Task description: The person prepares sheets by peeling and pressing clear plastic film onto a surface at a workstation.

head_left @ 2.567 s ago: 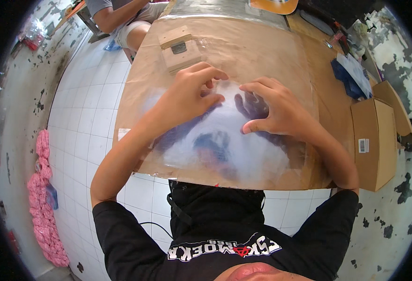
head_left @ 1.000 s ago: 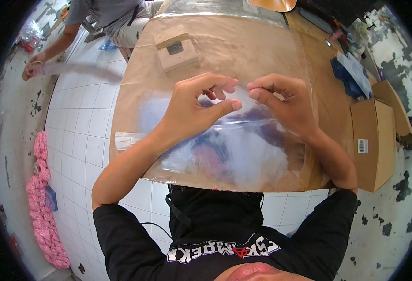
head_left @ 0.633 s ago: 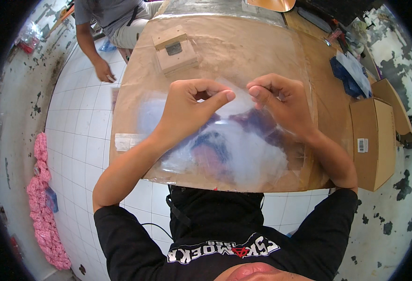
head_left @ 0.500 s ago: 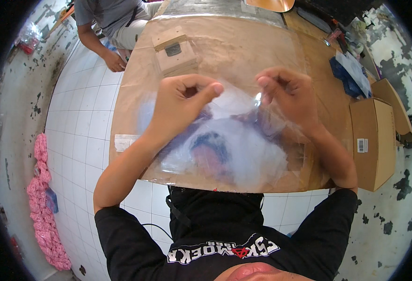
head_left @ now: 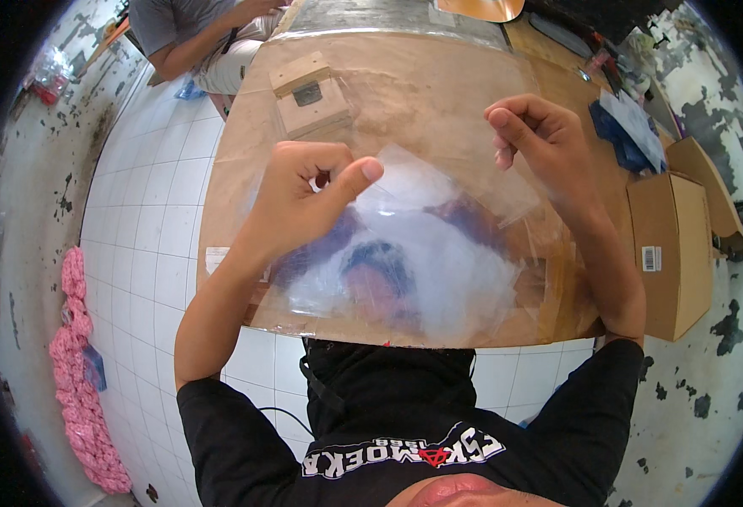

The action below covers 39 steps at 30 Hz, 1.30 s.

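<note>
My left hand (head_left: 304, 198) is closed above the table, its thumb pressed toward the curled fingers at the edge of a clear plastic sheet (head_left: 426, 179). The sheet is see-through and slants away to the right. Farther right and higher, my right hand (head_left: 545, 139) has thumb and forefinger brought together and the other fingers curled; anything between them is too thin to make out. Beneath both hands, shiny clear plastic (head_left: 464, 279) covers the near part of the table and mirrors light and dark shapes.
A small wooden block fixture (head_left: 311, 106) with a dark square inset sits at the far left of the brown-covered table (head_left: 439, 76). An open cardboard box (head_left: 671, 253) and blue packets (head_left: 629, 135) are at the right. Another person (head_left: 194, 42) sits beyond the left edge.
My right hand has moved up and to the right, away from the left. The left hand has shifted slightly left. The other person's arm has lifted from beside the table.
</note>
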Available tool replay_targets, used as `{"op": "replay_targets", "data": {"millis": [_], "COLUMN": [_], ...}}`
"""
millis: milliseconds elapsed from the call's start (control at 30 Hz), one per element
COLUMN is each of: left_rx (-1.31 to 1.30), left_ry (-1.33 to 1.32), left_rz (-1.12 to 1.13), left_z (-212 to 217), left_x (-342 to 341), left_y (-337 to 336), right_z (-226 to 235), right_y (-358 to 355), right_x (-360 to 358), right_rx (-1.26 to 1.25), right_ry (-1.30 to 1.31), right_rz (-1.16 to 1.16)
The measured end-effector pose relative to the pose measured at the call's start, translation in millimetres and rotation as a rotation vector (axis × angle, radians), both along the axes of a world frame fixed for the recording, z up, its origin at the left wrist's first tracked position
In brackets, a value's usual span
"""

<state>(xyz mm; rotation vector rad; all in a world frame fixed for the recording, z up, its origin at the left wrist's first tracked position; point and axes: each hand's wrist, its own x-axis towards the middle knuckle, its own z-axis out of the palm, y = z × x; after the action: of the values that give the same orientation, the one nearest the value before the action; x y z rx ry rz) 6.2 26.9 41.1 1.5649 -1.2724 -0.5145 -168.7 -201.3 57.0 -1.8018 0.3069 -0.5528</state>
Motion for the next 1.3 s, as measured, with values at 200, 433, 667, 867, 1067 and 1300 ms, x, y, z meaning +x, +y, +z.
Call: {"op": "replay_targets", "data": {"millis": [200, 433, 667, 867, 1067, 1300], "left_rx": [-0.101, 0.019, 0.011, -0.001, -0.041, -0.111], "left_ry": [0.271, 0.274, 0.354, 0.391, 0.427, 0.400], "left_rz": [0.106, 0.001, 0.086, 0.156, 0.190, 0.191], "left_z": [-12.2, -15.7, -15.5, -11.2, -14.6, -14.7], "left_x": [-17.2, -40.9, -35.8, -25.1, -21.5, -25.1], "left_y": [-13.0, -16.0, -13.0, -10.8, -10.1, -10.2], "right_z": [-0.8, -5.9, -4.3, -6.5, -5.2, -1.5], "right_y": [18.0, 54.4, 37.5, 11.9, 6.4, 9.8], "right_x": [-1.1, -8.8, -5.4, -0.4, 0.5, -0.5], "right_rx": [0.053, -0.023, -0.053, -0.002, 0.015, 0.058], "right_ry": [0.052, 0.027, 0.043, 0.049, 0.053, 0.088], "right_rz": [0.059, 0.112, 0.051, 0.042, 0.068, 0.095]}}
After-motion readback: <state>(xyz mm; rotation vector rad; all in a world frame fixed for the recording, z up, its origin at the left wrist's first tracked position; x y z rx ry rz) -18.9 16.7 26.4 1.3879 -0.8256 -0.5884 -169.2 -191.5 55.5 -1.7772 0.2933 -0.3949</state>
